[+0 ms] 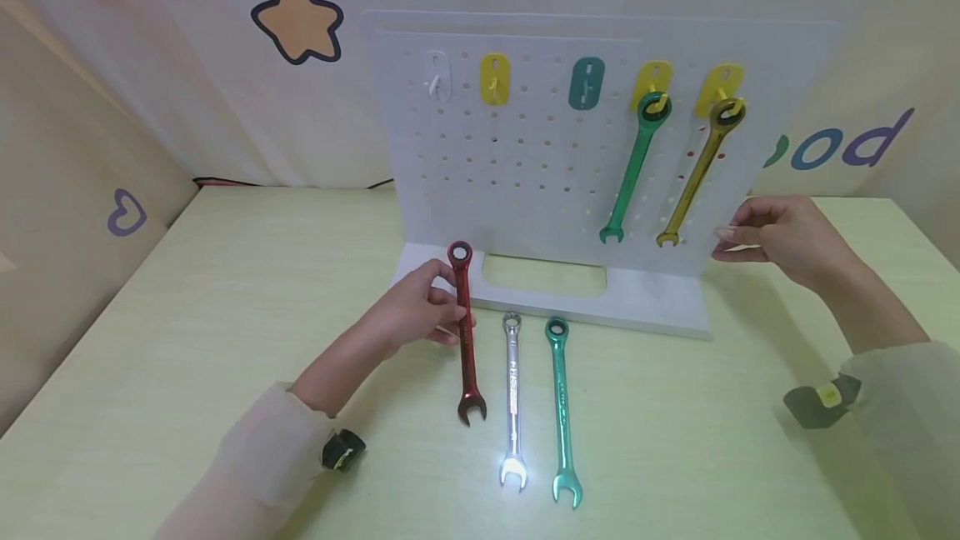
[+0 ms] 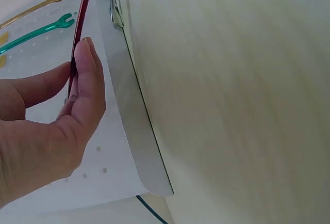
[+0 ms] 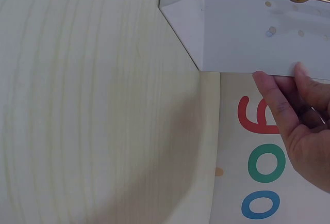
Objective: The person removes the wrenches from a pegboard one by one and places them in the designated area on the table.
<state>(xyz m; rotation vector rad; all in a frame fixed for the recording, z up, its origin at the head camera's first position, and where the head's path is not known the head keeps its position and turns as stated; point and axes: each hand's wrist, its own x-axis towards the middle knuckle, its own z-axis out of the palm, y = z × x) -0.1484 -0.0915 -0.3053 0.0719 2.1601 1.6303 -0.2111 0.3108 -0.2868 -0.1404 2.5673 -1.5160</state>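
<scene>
My left hand (image 1: 423, 307) pinches a red combination wrench (image 1: 466, 340) between thumb and fingers, its ring end up and open jaw down, in front of the pegboard's base. In the left wrist view the red wrench (image 2: 82, 20) stands edge-on in that hand (image 2: 67, 102). At the white pegboard's (image 1: 517, 207) right edge, my right hand (image 1: 787, 236) holds the rim with thumb and fingertips. A silver wrench (image 1: 513, 390) and a teal wrench (image 1: 562, 407) lie on the table beside the red one. Hanging from yellow hooks are a green wrench (image 1: 632, 173) and a gold wrench (image 1: 697, 177).
A white hook (image 1: 437, 77), a yellow hook (image 1: 495, 80) and a teal hook (image 1: 587, 83) on the board carry nothing. The board's foot (image 1: 660, 298) reaches forward over the light wooden table (image 1: 262, 290). A printed curtain (image 1: 187, 65) hangs behind.
</scene>
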